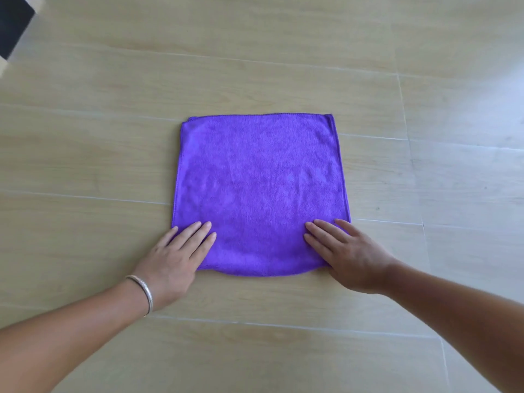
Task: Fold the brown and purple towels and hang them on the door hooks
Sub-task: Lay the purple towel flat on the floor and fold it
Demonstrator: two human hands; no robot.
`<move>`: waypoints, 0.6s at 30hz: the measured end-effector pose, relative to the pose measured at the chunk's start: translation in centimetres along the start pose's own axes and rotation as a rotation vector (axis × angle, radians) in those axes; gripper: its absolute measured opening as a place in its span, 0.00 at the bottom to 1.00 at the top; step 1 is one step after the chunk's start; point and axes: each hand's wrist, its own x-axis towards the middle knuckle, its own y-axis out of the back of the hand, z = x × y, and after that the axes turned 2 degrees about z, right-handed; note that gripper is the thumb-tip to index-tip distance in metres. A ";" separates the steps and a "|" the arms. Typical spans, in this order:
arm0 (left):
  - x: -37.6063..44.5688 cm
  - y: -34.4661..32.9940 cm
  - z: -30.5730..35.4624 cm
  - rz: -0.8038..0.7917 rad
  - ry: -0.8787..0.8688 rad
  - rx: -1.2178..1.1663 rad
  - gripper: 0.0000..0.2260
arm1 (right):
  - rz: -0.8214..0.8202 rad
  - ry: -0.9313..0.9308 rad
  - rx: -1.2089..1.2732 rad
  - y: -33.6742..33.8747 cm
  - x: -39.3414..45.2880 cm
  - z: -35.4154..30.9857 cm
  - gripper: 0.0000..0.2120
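wood floor point(85, 137): one purple towel point(259, 188), two hands flat.

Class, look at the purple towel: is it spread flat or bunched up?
Spread flat. The purple towel lies smooth on the floor, with both hands pressing its near corners.

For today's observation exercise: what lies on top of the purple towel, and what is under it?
On the purple towel: the left hand and right hand, flat on its near corners. Under it: pale wood-look floor shows around; directly beneath is covered.
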 end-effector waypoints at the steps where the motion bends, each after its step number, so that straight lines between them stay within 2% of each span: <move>1: 0.1 0.1 0.0 0.012 -0.008 0.006 0.28 | 0.006 0.017 -0.023 0.2 0.2 0.1 0.27; 5: 0.4 2.4 -0.8 -0.098 -0.052 0.018 0.25 | -0.007 0.027 -0.084 1.6 0.8 1.1 0.24; 7: 0.6 4.7 -1.6 -0.168 -0.087 0.022 0.30 | 0.012 -0.019 -0.068 3.6 1.1 2.1 0.21; 9: 0.4 8.0 -2.2 -0.225 -0.033 0.040 0.27 | 0.033 -0.093 -0.018 6.6 1.1 2.7 0.19; 12: 0.1 13.2 -2.3 -0.127 0.029 -0.044 0.26 | 0.068 -0.189 0.064 12.1 0.2 2.6 0.15; 15: -0.7 19.3 -1.5 -0.140 0.277 -0.144 0.19 | 0.073 -0.308 0.153 18.1 -0.9 1.9 0.11; 16: -0.8 21.2 -1.3 -0.138 0.307 -0.111 0.16 | 0.073 -0.358 0.190 20.3 -1.2 1.5 0.11; 18: -1.5 25.4 -0.8 -0.102 0.319 -0.075 0.17 | 0.062 -0.455 0.260 24.6 -1.8 1.1 0.12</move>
